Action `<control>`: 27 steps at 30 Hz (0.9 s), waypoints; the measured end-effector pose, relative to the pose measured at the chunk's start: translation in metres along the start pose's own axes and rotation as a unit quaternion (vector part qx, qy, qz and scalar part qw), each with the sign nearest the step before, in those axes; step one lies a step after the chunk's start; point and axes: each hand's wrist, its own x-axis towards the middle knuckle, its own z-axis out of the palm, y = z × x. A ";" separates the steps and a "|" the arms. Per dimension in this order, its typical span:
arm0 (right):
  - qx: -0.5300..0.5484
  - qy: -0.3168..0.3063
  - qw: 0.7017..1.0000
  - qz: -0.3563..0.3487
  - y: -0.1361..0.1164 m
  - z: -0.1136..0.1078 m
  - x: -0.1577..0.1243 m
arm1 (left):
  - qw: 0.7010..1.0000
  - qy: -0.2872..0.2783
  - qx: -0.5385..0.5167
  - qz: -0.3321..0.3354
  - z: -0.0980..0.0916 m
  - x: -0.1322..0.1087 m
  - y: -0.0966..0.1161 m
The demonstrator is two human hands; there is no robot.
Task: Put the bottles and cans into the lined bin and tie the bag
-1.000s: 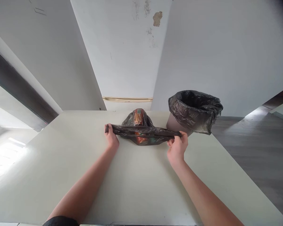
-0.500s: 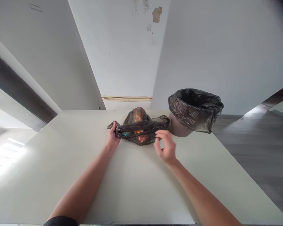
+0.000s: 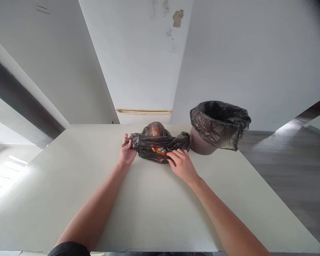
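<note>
A dark, half-transparent plastic bag lies on the white table with orange and green packaging showing through it. My left hand is closed on the bag's left end, which sticks out past my fingers. My right hand rests on the bag's near right side, fingers laid against the plastic; whether they grip it I cannot make out. The bag's right end lies loose toward the bin.
A small round bin lined with a black bag stands on the table at the right, close to the bag's loose end. White walls rise behind the table. Grey floor shows to the right.
The bag was stretched tight between both hands. My right hand let go of its end, came left and now lies on the bag's near side. The bag has bunched up.
</note>
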 end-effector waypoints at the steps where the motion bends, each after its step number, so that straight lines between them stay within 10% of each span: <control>1: 0.010 0.000 0.999 -0.031 0.001 -0.003 0.000 | 1.000 0.005 -0.006 0.000 0.000 0.000 0.001; 6: 0.054 -0.051 0.977 -0.198 -0.006 -0.018 -0.001 | 0.999 0.029 -0.017 -0.014 0.000 0.001 0.003; 12: 0.105 -0.072 0.966 -0.225 -0.017 -0.014 -0.008 | 0.996 0.062 -0.053 -0.027 -0.002 0.003 0.005; 19: 0.029 0.077 0.997 0.006 -0.033 0.003 -0.001 | 0.990 0.128 -0.047 -0.018 -0.004 0.006 0.002; 27: -0.054 -0.031 0.991 0.121 -0.042 0.019 0.018 | 0.997 0.022 0.070 -0.026 0.012 -0.004 -0.007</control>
